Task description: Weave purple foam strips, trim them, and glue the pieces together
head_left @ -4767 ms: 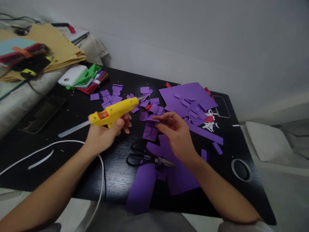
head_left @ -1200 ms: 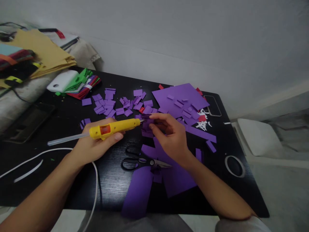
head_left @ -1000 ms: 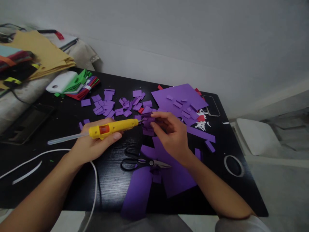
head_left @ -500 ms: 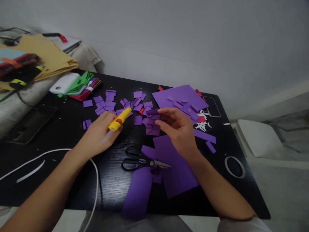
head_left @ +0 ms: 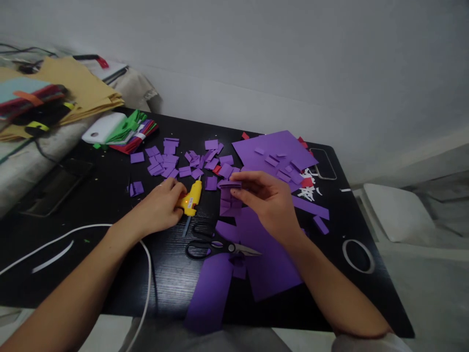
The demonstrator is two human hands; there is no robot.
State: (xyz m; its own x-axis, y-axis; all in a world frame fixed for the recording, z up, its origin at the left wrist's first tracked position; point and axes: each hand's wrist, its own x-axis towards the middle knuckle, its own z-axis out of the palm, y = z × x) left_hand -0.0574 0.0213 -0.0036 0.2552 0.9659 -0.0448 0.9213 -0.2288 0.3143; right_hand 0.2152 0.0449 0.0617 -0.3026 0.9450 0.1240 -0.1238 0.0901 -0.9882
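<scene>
My left hand is closed around the handle of a yellow hot glue gun, low over the black table. The gun's nozzle points away from me and a glue stick pokes out of its back end. Between thumb and fingertips, my right hand pinches a small folded piece of purple paper, held edge-on. More purple pieces lie beneath it. Many small folded purple pieces are scattered past my left hand. Closer to me, black-handled scissors rest on purple sheets.
A large purple sheet with small pieces on it lies at the back right, beside white paper scraps. A roll of tape is at the right. The white cord loops at the left. Bundled coloured paper sits back left.
My left hand has lowered the glue gun toward the table and turned its nozzle away from me. The paper piece in my right hand now looks flatter and edge-on, slightly lower.
</scene>
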